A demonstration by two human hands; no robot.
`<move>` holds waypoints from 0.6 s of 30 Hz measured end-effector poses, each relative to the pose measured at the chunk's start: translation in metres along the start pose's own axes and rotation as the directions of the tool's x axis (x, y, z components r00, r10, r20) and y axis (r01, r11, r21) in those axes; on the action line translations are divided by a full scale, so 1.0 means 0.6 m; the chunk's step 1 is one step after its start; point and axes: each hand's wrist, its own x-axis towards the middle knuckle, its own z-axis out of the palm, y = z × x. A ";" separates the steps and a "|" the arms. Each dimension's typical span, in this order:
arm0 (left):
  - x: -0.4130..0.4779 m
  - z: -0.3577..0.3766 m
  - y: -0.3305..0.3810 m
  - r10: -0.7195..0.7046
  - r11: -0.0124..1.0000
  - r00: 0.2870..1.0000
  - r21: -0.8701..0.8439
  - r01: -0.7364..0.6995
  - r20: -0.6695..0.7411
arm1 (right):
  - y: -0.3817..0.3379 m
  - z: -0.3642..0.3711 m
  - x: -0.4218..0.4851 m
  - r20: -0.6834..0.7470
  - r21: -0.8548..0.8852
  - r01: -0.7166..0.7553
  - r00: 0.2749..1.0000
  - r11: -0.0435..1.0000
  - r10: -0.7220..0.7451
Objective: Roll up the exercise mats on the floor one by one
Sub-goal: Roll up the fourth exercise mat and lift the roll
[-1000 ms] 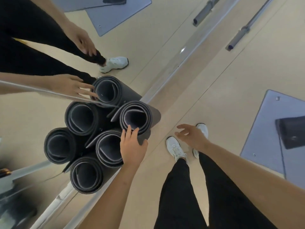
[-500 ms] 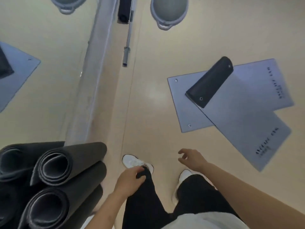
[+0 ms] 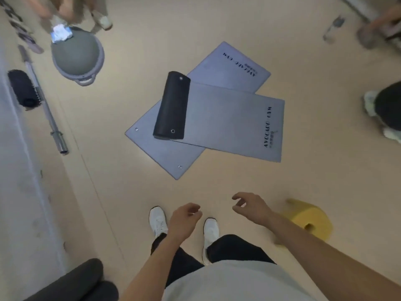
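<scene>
On the floor [image 3: 121, 192], ahead of the white shoes [image 3: 158, 221], the top mat [image 3: 234, 120] lies across the bottom mat [image 3: 165, 156]. Its dark rolled end [image 3: 172, 105] looks soft, bendy and light; best to take it near both ends. The left hand [image 3: 184, 220] and right hand [image 3: 251, 207] hang loose, holding nothing.

Bare floor [image 3: 195, 187] lies open between the person's shoes [image 3: 158, 220] and the overlapping flat mats [image 3: 227, 118]. A yellow stool [image 3: 308, 220] crowds the right side and rolled mats [image 3: 82, 279] the lower left. A barbell [image 3: 50, 118] and balance dome [image 3: 76, 55] lie farther left.
</scene>
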 end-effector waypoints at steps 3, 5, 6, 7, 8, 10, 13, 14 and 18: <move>0.027 0.075 0.137 0.117 0.992 0.988 0.034 -0.121 0.103 | 0.067 -0.074 -0.021 -0.137 0.168 -0.025 0.989 0.986 0.049; 0.048 0.115 0.205 0.168 0.982 0.971 0.060 -0.180 0.170 | 0.105 -0.109 -0.031 -0.207 0.272 -0.026 0.975 0.962 0.085; 0.058 0.137 0.236 0.176 0.977 0.964 0.081 -0.195 0.198 | 0.127 -0.127 -0.037 -0.243 0.329 -0.025 0.964 0.944 0.110; 0.068 0.154 0.262 0.169 0.977 0.961 0.094 -0.194 0.219 | 0.147 -0.141 -0.042 -0.274 0.374 -0.020 0.953 0.927 0.131; 0.079 0.169 0.286 0.156 0.976 0.958 0.113 -0.187 0.239 | 0.165 -0.153 -0.047 -0.295 0.410 -0.019 0.943 0.912 0.153; 0.106 0.195 0.331 0.155 0.968 0.953 0.153 -0.199 0.259 | 0.191 -0.178 -0.052 -0.307 0.478 -0.018 0.933 0.878 0.186; 0.160 0.232 0.387 0.168 0.965 0.946 0.147 -0.215 0.279 | 0.232 -0.226 -0.040 -0.293 0.548 -0.043 0.926 0.836 0.240; 0.181 0.244 0.404 0.165 0.970 0.946 0.128 -0.207 0.278 | 0.249 -0.246 -0.032 -0.286 0.560 -0.052 0.925 0.827 0.252; 0.278 0.288 0.470 0.102 0.984 0.956 0.114 -0.138 0.274 | 0.321 -0.344 0.007 -0.223 0.592 -0.128 0.923 0.795 0.315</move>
